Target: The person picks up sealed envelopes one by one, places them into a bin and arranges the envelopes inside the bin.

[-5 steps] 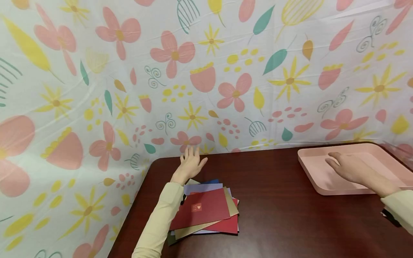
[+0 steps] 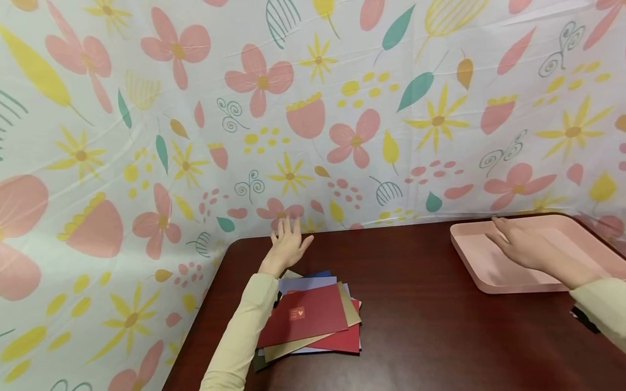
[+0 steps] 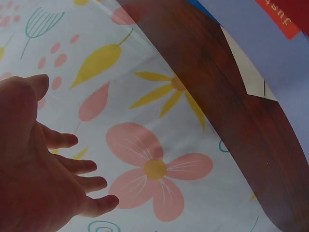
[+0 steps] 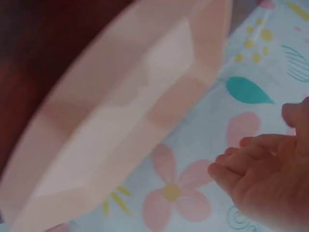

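Observation:
My left hand [image 2: 286, 247] is raised past the far side of a stack of envelopes, its fingers spread and nothing held. The top envelope [image 2: 313, 316] is dark red with a small heart label; gold, lavender, blue and brighter red ones show at the edges beneath it. In the left wrist view the hand [image 3: 53, 164] has its fingers extended, with a lavender envelope [image 3: 289, 72] at the upper right. My right hand [image 2: 523, 247] overlaps the pink tray [image 2: 489, 288] in the head view, fingers fairly straight and holding nothing; the right wrist view shows this hand [image 4: 270, 174] beside the tray.
The dark brown wooden table [image 2: 411, 336] carries the envelopes at the left and the tray at the far right. A white curtain [image 2: 313, 163] printed with flowers and leaves stands along the table's back and left edges.
My right hand has shifted slightly left and up over the tray, its fingers straightening. The left hand and the envelopes look nearly the same.

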Tool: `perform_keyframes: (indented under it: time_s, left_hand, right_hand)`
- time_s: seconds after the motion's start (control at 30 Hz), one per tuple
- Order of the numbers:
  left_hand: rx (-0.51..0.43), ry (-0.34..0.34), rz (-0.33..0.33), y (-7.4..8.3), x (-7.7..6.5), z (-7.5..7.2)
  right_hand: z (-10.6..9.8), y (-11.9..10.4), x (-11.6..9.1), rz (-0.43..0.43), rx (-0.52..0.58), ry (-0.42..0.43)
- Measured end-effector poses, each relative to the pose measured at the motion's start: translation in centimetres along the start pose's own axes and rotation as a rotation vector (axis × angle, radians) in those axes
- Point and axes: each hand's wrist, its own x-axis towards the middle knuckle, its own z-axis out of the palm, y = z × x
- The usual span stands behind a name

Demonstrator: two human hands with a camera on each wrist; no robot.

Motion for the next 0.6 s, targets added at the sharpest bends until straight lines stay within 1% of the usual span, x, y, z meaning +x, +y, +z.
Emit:
perform_keyframes:
  time_s: [0.07,0.17,0.27,0.43,0.53,0.6]
  left_hand:
    - [0.004,0.0,0.002,0.2,0.1,0.1]
    - [-0.009,-0.017,0.017,0.5,0.1,0.2]
    - [-0.008,-0.025,0.031,0.7,-0.1,0.3]
    - [-0.033,-0.019,0.028,0.4,-0.7,0.1]
    - [-0.058,-0.012,0.018,0.0,-1.3,-0.1]
    - [-0.075,-0.005,0.012,-0.4,-1.7,-0.2]
  right_hand:
    - [-0.4,-0.6,0.6,-0.006,0.014,-0.007]
    - [-0.7,-1.5,1.2,-0.012,-0.028,0.017]
    - [-0.9,-2.1,1.5,-0.004,-0.05,0.016]
    - [-1.1,-2.7,1.5,0.009,0.003,-0.025]
    - [-1.1,-3.1,1.1,0.011,0.047,-0.049]
    - [-1.1,-3.0,0.6,0.018,0.053,-0.061]
